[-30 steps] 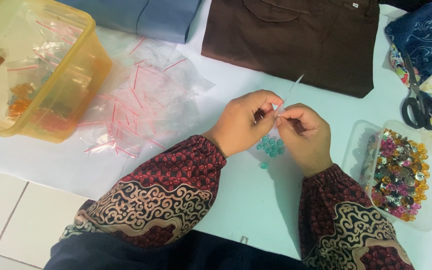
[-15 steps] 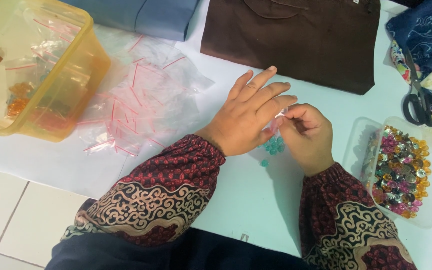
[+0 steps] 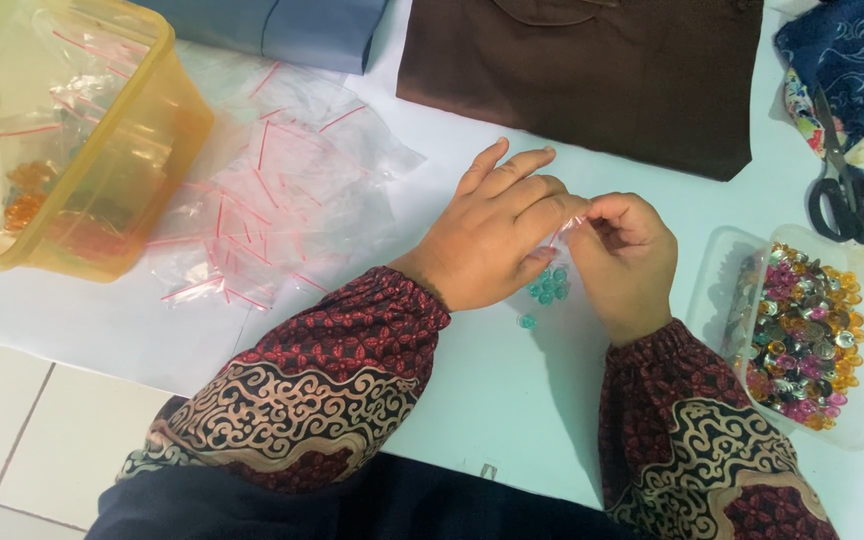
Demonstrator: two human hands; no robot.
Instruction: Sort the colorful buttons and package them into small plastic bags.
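While the left hand (image 3: 492, 240) lay with its fingers fanned out flat over the work, the right hand (image 3: 627, 255) kept its thumb and forefinger pinched together on the rim of a small clear bag (image 3: 565, 232) with a red seal strip; a second earlier both hands had been pinched on that bag, held up off the table, and since then the left had opened and come down across it, so only the right was gripping and the left merely pressed or covered, holding nothing that I could see. I judged the bag had gone from being held open to being smoothed or pressed shut, though the seal itself was hidden under the fingers. Beneath the hands, near the middle of the white table (image 3: 472, 400), sat a little cluster of teal beads (image 3: 547, 287), with one stray just beside it towards the near edge; they had not moved. Towards the right edge stood a clear tray of mixed coloured beads (image 3: 802, 335); black scissors (image 3: 847, 195) lay beyond it on patterned cloth. A loose heap of empty zip bags (image 3: 272, 200) was spread left of centre; a yellow plastic tub (image 3: 67, 140) filled the far left corner; folded brown fabric (image 3: 592, 70) lay along the far edge.
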